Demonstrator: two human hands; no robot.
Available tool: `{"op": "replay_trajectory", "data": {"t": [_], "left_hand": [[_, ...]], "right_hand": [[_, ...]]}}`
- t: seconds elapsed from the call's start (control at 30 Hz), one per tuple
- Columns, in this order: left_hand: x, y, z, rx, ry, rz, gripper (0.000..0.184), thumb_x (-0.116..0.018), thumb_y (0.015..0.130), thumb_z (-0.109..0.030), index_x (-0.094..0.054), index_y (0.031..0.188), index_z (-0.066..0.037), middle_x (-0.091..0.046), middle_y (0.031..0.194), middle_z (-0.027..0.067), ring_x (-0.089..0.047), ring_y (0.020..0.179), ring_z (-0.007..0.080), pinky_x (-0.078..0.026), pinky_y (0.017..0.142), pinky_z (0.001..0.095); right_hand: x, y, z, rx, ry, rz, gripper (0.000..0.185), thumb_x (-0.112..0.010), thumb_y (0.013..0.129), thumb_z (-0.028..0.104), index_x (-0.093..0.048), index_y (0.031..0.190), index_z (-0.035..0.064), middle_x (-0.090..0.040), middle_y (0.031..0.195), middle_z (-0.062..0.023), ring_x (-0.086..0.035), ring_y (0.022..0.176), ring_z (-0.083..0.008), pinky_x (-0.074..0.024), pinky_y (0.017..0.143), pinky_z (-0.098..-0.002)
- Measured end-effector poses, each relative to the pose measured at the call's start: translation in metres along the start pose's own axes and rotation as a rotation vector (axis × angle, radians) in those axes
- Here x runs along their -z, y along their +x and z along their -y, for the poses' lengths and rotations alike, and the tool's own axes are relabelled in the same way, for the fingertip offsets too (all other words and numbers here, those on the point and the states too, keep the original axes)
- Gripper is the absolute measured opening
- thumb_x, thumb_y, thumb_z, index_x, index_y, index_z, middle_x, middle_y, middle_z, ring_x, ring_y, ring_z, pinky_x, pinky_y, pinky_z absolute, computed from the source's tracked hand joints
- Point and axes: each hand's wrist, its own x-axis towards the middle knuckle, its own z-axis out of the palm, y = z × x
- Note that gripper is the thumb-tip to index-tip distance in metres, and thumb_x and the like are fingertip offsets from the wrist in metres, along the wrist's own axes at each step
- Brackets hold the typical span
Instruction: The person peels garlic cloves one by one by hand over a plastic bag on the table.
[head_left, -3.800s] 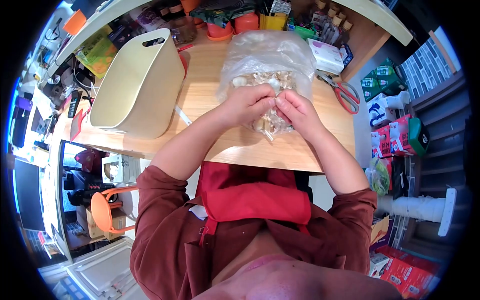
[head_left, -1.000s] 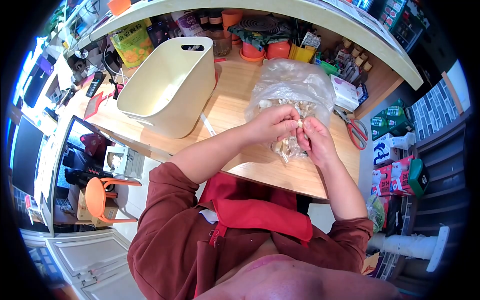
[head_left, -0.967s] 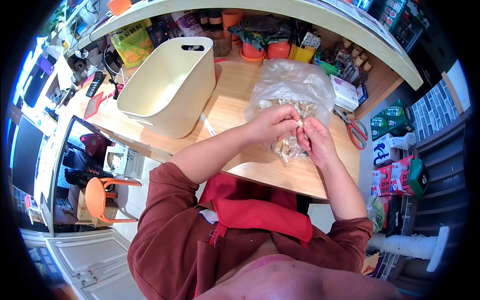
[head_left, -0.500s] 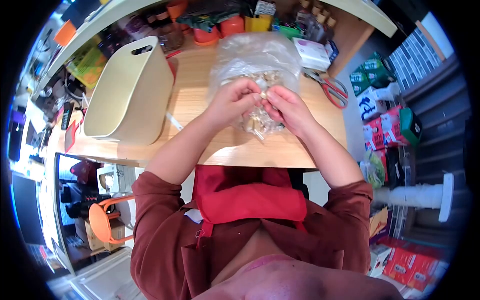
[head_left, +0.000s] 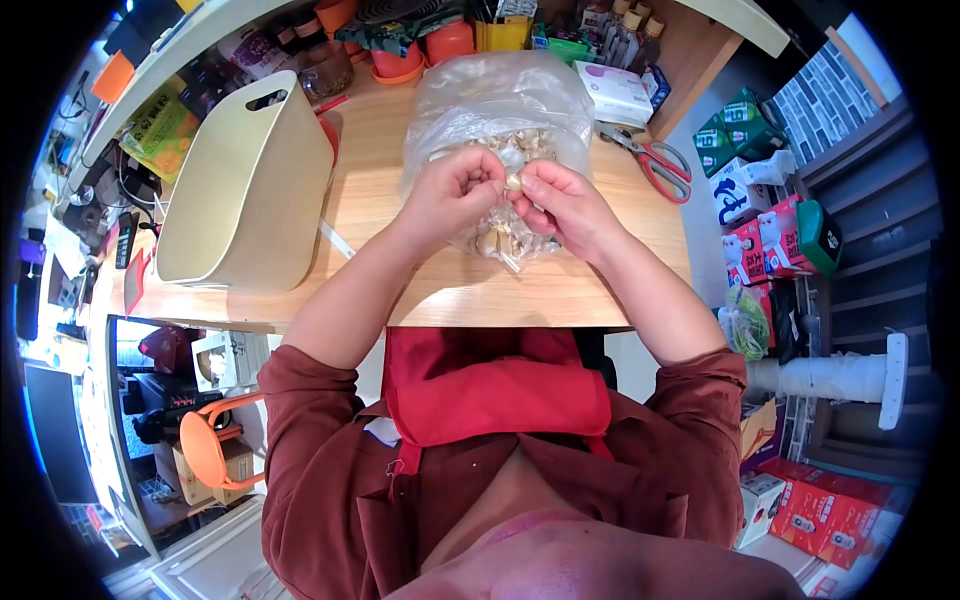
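A small pale garlic clove [head_left: 514,183] is pinched between the thumb and fingers of my right hand [head_left: 558,200]. My left hand [head_left: 462,192] is closed in a pinch and touches the clove's left side. Both hands are over a clear plastic bag [head_left: 500,95] on the wooden table. Inside and at the front of the bag lie tan and whitish pieces [head_left: 500,240] that look like garlic cloves and papery skins. My fingers and palms cover part of them.
A tall cream bin [head_left: 235,190] stands left on the table [head_left: 480,300], with a white strip [head_left: 337,239] beside it. Red-handled scissors [head_left: 660,170] lie to the right, near a white box [head_left: 614,94]. Jars and orange pots [head_left: 398,62] line the back under a shelf.
The view has shifted slightly. My hands stay together over the bag, the fingers still around the clove, with only small finger movements.
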Motion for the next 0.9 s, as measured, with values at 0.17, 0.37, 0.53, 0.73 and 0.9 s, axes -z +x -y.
{"op": "replay_trajectory", "data": {"t": [0.17, 0.37, 0.53, 0.73, 0.9], "left_hand": [[0.000, 0.000, 0.000, -0.008, 0.048, -0.019, 0.003, -0.052, 0.081, -0.004, -0.051, 0.083, -0.005, -0.054, 0.070, 0.0012, -0.043, 0.050, 0.0033, -0.033, 0.043, 0.0171], [0.001, 0.002, 0.004, 0.023, 0.098, -0.023, 0.003, -0.053, 0.080, -0.003, -0.051, 0.082, -0.005, -0.053, 0.068, -0.0001, -0.043, 0.050, 0.0030, -0.033, 0.043, 0.0172], [0.001, 0.001, 0.003, 0.028, 0.143, -0.069, 0.001, -0.051, 0.081, -0.005, -0.052, 0.081, -0.005, -0.053, 0.067, -0.0008, -0.045, 0.053, 0.0035, -0.035, 0.045, 0.0181], [0.000, 0.004, 0.006, -0.158, 0.609, -0.232, 0.009, -0.053, 0.078, -0.005, -0.059, 0.083, -0.004, -0.059, 0.074, 0.0074, -0.058, 0.068, 0.0183, -0.045, 0.061, 0.0289], [0.000, 0.008, 0.010, -0.353, 0.747, -0.262, 0.016, -0.052, 0.076, 0.002, -0.062, 0.088, -0.004, -0.061, 0.085, 0.0126, -0.059, 0.080, 0.0274, -0.046, 0.070, 0.0338]], "right_hand": [[0.001, 0.002, -0.003, 0.062, -0.068, -0.036, 0.015, -0.050, 0.091, 0.021, -0.053, 0.093, 0.0058, -0.053, 0.074, 0.0002, -0.039, 0.055, -0.0042, -0.0293, 0.048, -0.0171], [-0.004, 0.003, -0.004, 0.115, -0.173, -0.095, 0.013, -0.052, 0.090, 0.017, -0.051, 0.097, 0.0051, -0.052, 0.075, 0.0002, -0.039, 0.055, -0.0042, -0.0310, 0.048, -0.0172], [-0.003, 0.002, -0.001, 0.100, -0.111, -0.089, 0.014, -0.052, 0.090, 0.017, -0.051, 0.097, 0.0054, -0.052, 0.076, -0.0005, -0.040, 0.056, -0.0047, -0.0318, 0.049, -0.0175], [0.001, 0.002, 0.000, 0.064, 0.024, -0.116, 0.013, -0.052, 0.089, 0.016, -0.051, 0.097, 0.0057, -0.053, 0.075, -0.0012, -0.039, 0.055, -0.0051, -0.0311, 0.049, -0.0176], [-0.001, 0.002, 0.002, 0.030, 0.056, -0.124, 0.011, -0.052, 0.089, 0.014, -0.052, 0.096, 0.0060, -0.053, 0.074, -0.0012, -0.039, 0.055, -0.0050, -0.0297, 0.047, -0.0166]]}}
